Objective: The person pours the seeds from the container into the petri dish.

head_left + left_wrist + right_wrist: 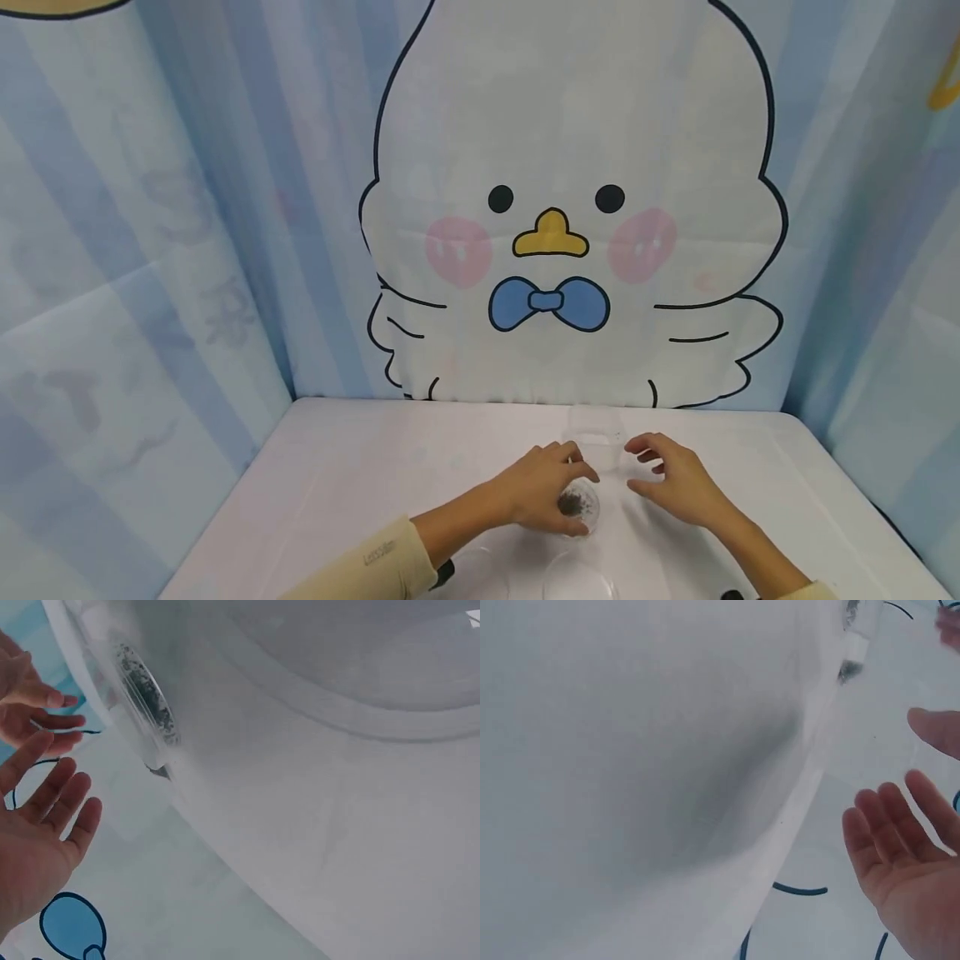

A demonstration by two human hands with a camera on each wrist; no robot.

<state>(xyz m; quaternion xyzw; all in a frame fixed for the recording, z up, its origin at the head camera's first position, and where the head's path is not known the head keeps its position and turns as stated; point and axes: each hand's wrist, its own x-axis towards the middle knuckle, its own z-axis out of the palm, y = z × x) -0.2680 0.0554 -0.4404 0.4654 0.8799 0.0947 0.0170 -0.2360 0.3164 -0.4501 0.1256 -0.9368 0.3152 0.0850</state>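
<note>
Curtain (135, 333): Hangs from 9 through 12 to 3 o'clock in the head view; striped pale blue and white.
Printed figure (570, 125): Occupies 12 o'clock on the curtain; white, outlined in black, marked with a blue bow tie (547, 301).
Tabletop (360, 475): Extends from below the printed figure to 6 o'clock; white.
Left sleeve (360, 562): Enters between 8 and 9 o'clock, relative to the specked container (588, 510); cream, leaving the wrist bare.
Right hand (675, 479): Raised between 2 and 3 o'clock from the specked container, pointing to 9 o'clock; gently bent at the fingers, with thumb set apart. Grips nothing.
Left hand (543, 492): Arched at 9 o'clock over the specked container, with thumb directed to 3 o'clock. Spread at the fingers in the left wrist view, with a gap to the container; clamped on nothing. Cannot tell thumb contact.
Clear round pieces (579, 577): Placed at 6 and 8 o'clock from the specked container; partly cut off below.
Rear clear container (594, 429): Stands at 12 o'clock, near the back edge; faint in outline.
Specked container: Rests on the tabletop between both hands, nearer the left; clear, round-rimmed.
Dark specks (572, 503): Contained in the specked container.
</note>
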